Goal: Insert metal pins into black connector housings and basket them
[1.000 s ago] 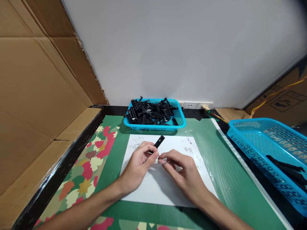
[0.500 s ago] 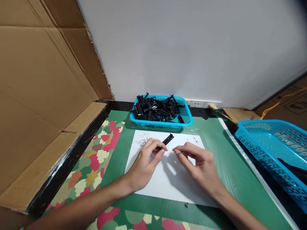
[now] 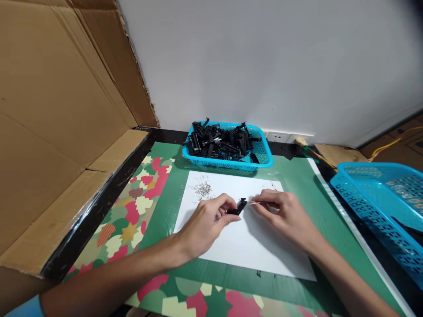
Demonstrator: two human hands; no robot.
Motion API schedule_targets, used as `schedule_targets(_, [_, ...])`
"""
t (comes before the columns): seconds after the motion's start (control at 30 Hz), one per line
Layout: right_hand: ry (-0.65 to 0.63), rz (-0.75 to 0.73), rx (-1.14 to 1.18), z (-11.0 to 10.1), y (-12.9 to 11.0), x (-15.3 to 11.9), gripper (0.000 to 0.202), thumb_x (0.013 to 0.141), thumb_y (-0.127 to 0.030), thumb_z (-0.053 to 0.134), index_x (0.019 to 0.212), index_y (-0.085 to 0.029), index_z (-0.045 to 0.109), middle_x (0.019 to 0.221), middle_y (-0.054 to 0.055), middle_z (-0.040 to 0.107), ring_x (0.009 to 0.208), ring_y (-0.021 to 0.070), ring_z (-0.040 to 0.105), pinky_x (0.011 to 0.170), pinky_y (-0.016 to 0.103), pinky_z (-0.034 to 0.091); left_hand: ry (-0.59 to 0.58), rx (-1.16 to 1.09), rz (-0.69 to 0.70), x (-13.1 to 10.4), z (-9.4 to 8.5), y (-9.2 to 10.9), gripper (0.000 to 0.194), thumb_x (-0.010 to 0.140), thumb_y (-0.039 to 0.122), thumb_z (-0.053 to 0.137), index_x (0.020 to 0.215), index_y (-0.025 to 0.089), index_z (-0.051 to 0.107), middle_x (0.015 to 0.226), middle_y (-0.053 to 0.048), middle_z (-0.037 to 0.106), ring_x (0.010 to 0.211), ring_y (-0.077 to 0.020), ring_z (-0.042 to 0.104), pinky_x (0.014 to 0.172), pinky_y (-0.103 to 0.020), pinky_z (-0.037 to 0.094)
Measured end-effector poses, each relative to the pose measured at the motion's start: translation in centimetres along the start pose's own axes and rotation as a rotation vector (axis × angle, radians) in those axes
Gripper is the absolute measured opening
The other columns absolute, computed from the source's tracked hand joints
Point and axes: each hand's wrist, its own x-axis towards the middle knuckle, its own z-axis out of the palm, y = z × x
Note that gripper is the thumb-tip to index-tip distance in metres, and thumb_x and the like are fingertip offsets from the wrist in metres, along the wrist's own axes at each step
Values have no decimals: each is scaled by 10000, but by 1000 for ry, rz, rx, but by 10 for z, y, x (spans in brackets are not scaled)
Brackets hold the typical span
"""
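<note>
**Blk part in L hand, thin metal pc in R, both over sheet; one unit mid-work**

Landmark = white sheet (image 3: pixel 231 251). Biggest first: pale wall (image 3: pixel 251 57) beyond it; cardboard panel (image 3: pixel 49 110) off to its L; green mat (image 3: pixel 300 189) under & around it. Big blue basket (image 3: pixel 370 165) to R of sheet, w/ a few dark pcs (image 3: pixel 410 230) showing inside. Small blue basket (image 3: pixel 261 166) just past sheet's far edge, w/ a big heap of blk parts (image 3: pixel 211 141).

L hand (image 3: pixel 201 224), above sheet, grasping blk part (image 3: pixel 242 205) btwn thumb & fingers, its far end poking out toward R hand. R hand (image 3: pixel 292 220), over sheet's R half, pinching thin metal pc (image 3: pixel 256 203) in fingertips, tip near the blk part but apparently apart from it. Type of pc n/a, too small to tell.

Progress, my read: this unit looks unfinished. Heap in small basket is large, big basket's visible lot small; which lot is done vs. left, can't tell. Plenty of tiny wire bits (image 3: pixel 202 189) loose on sheet's far L area, so prob. more to go. Smallest: a few blk scraps (image 3: pixel 258 273) just off sheet's near edge.
</note>
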Motion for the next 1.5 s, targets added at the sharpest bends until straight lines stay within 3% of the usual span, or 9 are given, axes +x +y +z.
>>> schedule_targets(0.2, [-1, -46, -66, 3, 3, 0, 269, 1027, -305, 600, 1015, -235, 860, 877, 69, 781, 762, 227, 695, 678, 348, 495, -5, 28, 17, -2, 0, 5, 113, 998, 277, 724, 1092, 232, 768, 857, -11, 719, 789, -181, 641, 720, -303, 479])
schedule_targets(0.5, [-22, 7, 0, 4, 0, -2, 272, 1037, -356, 625, 1017, -224, 863, 897, 63, 768, 800, 226, 696, 670, 333, 505, -19, -10, -16, -2, -1, 6, 91, 981, 246, 748, 1057, 197, 748, 880, 6, 735, 798, -142, 637, 724, -257, 468])
schedule_targets(0.9, [38, -192, -116, 12, 1, -4, 233, 1041, -246, 592, 965, -186, 804, 813, 55, 680, 717, 188, 627, 628, 321, 471, -15, -5, 2, -3, -1, 7, 69, 983, 219, 756, 1044, 190, 747, 913, 5, 767, 815, -128, 673, 725, -240, 470])
schedule_targets(1.5, [-81, -260, -247, 6, 3, -8, 249, 1079, -167, 497, 1015, -187, 736, 802, 34, 579, 734, 190, 581, 661, 324, 435, -66, 115, 190, -3, -2, 5, 106, 984, 156, 748, 1075, 142, 800, 1053, -74, 828, 947, -175, 771, 872, -261, 573])
